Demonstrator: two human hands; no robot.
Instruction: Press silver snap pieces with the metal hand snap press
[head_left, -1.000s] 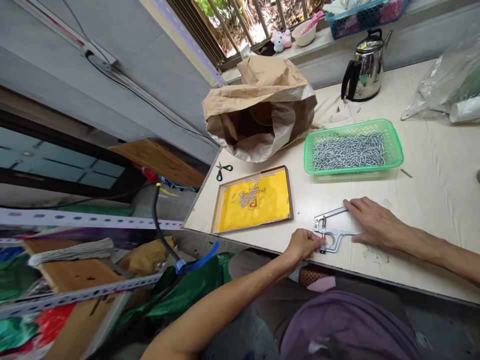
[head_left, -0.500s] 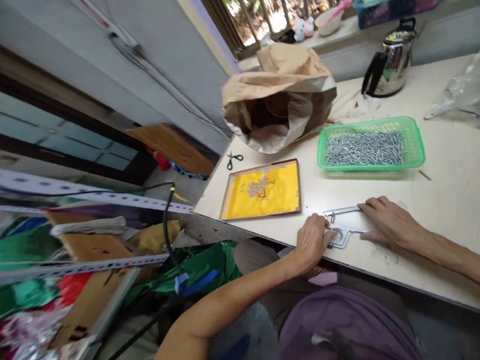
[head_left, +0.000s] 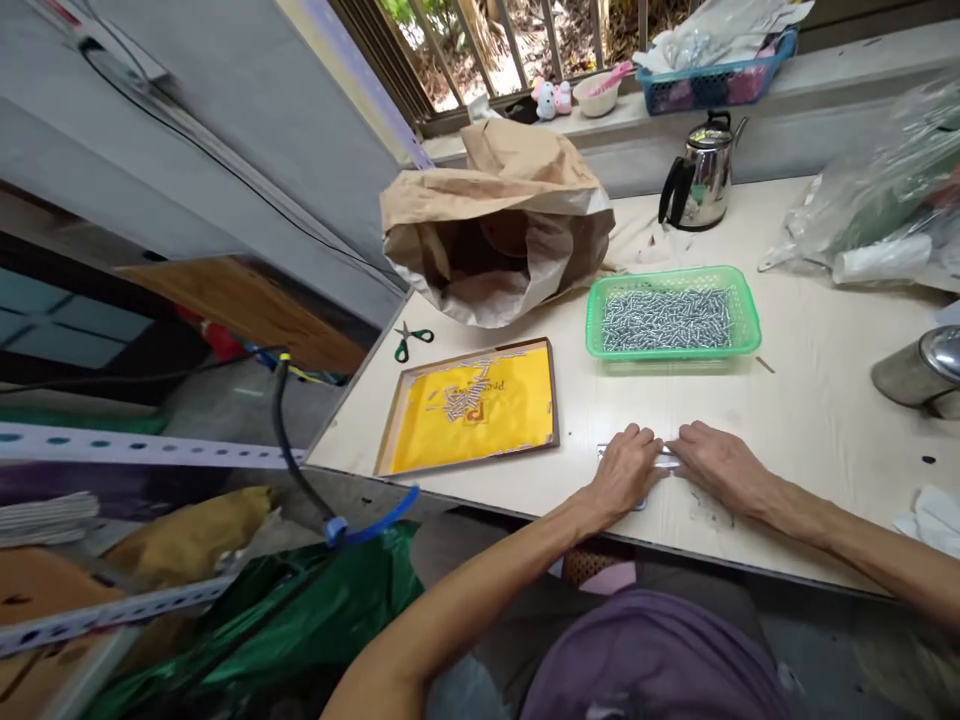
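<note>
On the tabletop, close to its front edge, lies a silver metal plier-like tool (head_left: 666, 461) with two handles. My left hand (head_left: 624, 472) lies over its head and hides most of it, fingers curled down on it. To the right, my right hand (head_left: 716, 466) is closed round the ends of the handles, which now lie close together. Whatever sits in the tool's head is covered by my left hand. Beyond the hands is a green plastic basket (head_left: 596, 345) filled with small silver metal pins (head_left: 667, 320).
Left of my hands a shallow tray (head_left: 555, 400) with a yellow lining (head_left: 427, 440) holds a small pile of pins. Scissors (head_left: 411, 340), an open brown paper bag (head_left: 495, 190), a steel kettle (head_left: 705, 180), plastic bags (head_left: 877, 210) and a metal cup (head_left: 919, 370) stand around.
The tool's handles, spread apart before, have come together under my right hand. My left hand has moved further over the tool's head. The view has shifted to the right.
</note>
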